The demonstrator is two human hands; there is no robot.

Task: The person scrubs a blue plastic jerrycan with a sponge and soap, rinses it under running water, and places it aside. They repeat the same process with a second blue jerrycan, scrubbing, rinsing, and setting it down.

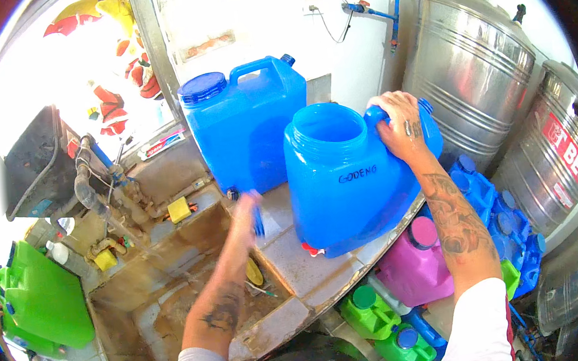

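Note:
A blue plastic water jug (352,190) stands on the tiled counter, its wide mouth uncovered and handwriting on its side. My right hand (399,119) is wrapped around this jug's top handle. At its lower front is a red and white spigot (312,249). My left hand (247,212), blurred, is over the counter between the jug and the sink. In it is a ridged blue screw lid (258,222), mostly hidden by the fingers. Behind stands a second blue jug (248,132) with its wide lid on and a dark spigot fitting near its base.
A tiled sink (151,316) lies at left, with pipes (88,182) and a yellow sponge (179,209) behind it. Green jugs (44,300) stand far left. Below the counter's right edge are a pink jug (415,262) and several green and blue ones. Steel tanks (470,72) stand at right.

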